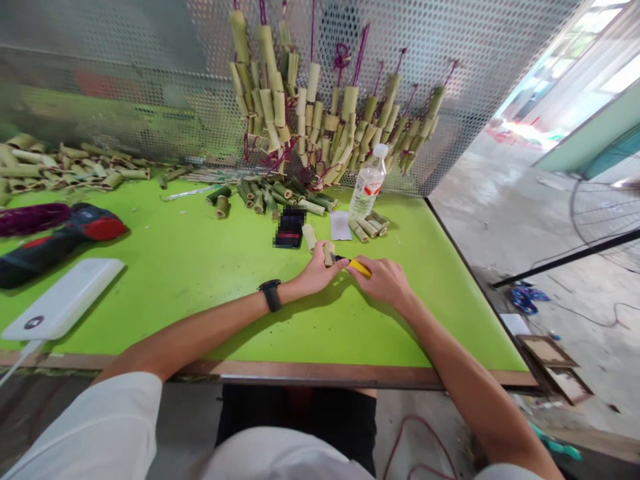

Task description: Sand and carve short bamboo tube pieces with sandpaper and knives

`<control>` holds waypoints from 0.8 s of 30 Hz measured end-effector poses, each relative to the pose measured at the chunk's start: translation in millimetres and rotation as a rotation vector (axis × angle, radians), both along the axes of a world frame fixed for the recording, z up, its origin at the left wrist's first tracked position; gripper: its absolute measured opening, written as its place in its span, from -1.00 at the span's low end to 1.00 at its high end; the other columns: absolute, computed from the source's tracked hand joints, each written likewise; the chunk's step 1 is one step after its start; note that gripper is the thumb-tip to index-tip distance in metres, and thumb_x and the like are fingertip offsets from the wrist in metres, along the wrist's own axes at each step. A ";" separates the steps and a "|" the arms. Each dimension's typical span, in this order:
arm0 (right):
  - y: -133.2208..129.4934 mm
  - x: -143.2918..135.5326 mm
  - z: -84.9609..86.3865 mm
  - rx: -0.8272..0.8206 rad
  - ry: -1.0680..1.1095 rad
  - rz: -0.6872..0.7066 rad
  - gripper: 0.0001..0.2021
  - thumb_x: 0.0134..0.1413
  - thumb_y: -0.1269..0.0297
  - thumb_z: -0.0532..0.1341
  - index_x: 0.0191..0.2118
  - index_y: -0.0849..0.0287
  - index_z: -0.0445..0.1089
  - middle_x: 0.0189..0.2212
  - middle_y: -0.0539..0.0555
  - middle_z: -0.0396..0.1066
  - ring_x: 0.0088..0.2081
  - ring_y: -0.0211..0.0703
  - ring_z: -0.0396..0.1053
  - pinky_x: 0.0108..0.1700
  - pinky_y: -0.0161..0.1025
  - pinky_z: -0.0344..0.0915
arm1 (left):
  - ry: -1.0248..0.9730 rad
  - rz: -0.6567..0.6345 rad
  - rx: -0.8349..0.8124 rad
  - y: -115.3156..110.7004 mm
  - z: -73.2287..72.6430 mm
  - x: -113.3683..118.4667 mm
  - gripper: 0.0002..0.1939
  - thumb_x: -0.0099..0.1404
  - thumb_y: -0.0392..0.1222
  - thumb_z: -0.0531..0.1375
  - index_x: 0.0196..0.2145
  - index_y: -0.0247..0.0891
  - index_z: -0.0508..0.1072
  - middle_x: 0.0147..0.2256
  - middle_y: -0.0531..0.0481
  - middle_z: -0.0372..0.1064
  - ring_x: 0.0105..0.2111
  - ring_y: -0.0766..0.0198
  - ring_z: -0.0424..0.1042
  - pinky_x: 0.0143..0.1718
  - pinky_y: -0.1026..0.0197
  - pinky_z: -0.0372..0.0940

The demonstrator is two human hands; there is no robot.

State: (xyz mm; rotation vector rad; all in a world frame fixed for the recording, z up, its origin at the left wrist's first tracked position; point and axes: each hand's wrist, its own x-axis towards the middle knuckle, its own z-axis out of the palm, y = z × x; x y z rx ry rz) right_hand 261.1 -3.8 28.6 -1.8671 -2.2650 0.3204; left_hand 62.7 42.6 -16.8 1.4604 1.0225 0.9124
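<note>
Head view: along the back edge of the green tabletop, a perforated metal panel is seen, with bamboo bundles hung on it by purple cords. The left edge is cut off by the picture, as are parts of the power tool and the cable of the white power bank, which is laid near the front edge. Green surface is seen between the right arm and the right edge, and between the left arm and the power bank. Towards the back right corner, a bottle is stood upright behind cut pieces. A phone, partly pixelated, is laid left of a paper slip. The yellow knife is gripped by the right hand, its fingers closed round the handle; its tip is pointed left, and whether the bamboo is touched cannot be told. The short bamboo piece is pinched by the left hand above mid-tabletop, its long axis running roughly front to back, slightly slanted, its side partly hidden by the fingers.
</note>
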 end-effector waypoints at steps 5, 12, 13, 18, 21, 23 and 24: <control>3.5 3.4 -3.0 0.024 -0.001 -0.056 -0.58 0.50 -0.08 0.10 -0.01 0.08 0.60 -0.35 0.17 0.63 -0.44 -0.07 0.43 -0.36 -0.20 0.09 | -0.011 0.019 0.045 -1.6 -0.1 0.1 -0.53 0.43 -0.11 0.37 0.10 -0.15 0.18 -0.24 0.10 0.21 -0.29 0.28 0.26 -0.21 0.19 0.28; 10.7 13.6 -5.0 0.026 0.152 -0.012 -0.53 0.46 -0.12 0.09 -0.16 0.14 0.58 -0.46 0.11 0.54 -0.51 -0.13 0.35 -0.37 -0.20 0.17 | -0.084 -0.055 -0.010 -4.5 4.1 0.0 -0.50 0.39 -0.12 0.41 0.11 -0.12 0.23 -0.31 0.13 0.29 -0.39 0.30 0.29 -0.32 0.20 0.26; 11.4 14.2 -6.3 0.019 0.163 0.000 -0.53 0.45 -0.13 0.08 -0.18 0.14 0.57 -0.47 0.10 0.53 -0.52 -0.13 0.34 -0.37 -0.20 0.16 | -0.092 -0.049 -0.024 -3.9 4.5 -0.3 -0.49 0.38 -0.14 0.42 0.12 -0.11 0.24 -0.30 0.13 0.30 -0.40 0.32 0.29 -0.33 0.21 0.25; 13.6 16.5 -8.8 -0.010 0.176 0.032 -0.52 0.43 -0.14 0.07 -0.24 0.13 0.53 -0.50 0.09 0.49 -0.52 -0.15 0.32 -0.38 -0.22 0.15 | -0.137 -0.096 -0.173 -0.7 3.5 -1.7 -0.49 0.46 -0.18 0.30 0.26 -0.11 0.22 -0.39 0.18 0.25 -0.54 0.36 0.21 -0.51 0.24 0.14; 14.1 18.3 -7.7 -0.021 0.178 0.050 -0.49 0.42 -0.16 0.05 -0.23 0.14 0.55 -0.50 0.09 0.48 -0.51 -0.15 0.30 -0.38 -0.22 0.11 | -0.190 -0.107 -0.186 1.6 0.8 -1.7 -0.43 0.43 -0.22 0.29 0.29 -0.13 0.17 -0.40 0.19 0.27 -0.54 0.35 0.26 -0.50 0.24 0.20; 14.0 19.0 -7.6 -0.022 0.175 0.061 -0.46 0.41 -0.19 0.04 -0.21 0.15 0.57 -0.49 0.09 0.48 -0.51 -0.15 0.29 -0.39 -0.22 0.08 | -0.222 -0.104 -0.188 3.8 -1.6 -1.4 -0.40 0.39 -0.26 0.27 0.28 -0.15 0.15 -0.41 0.20 0.29 -0.53 0.34 0.30 -0.47 0.22 0.25; 13.9 19.2 -7.7 -0.023 0.174 0.068 -0.46 0.41 -0.20 0.04 -0.20 0.15 0.57 -0.49 0.08 0.48 -0.50 -0.15 0.29 -0.39 -0.22 0.07 | -0.229 -0.106 -0.191 4.8 -2.8 -1.4 -0.39 0.37 -0.28 0.26 0.29 -0.16 0.14 -0.42 0.20 0.29 -0.53 0.32 0.31 -0.46 0.22 0.27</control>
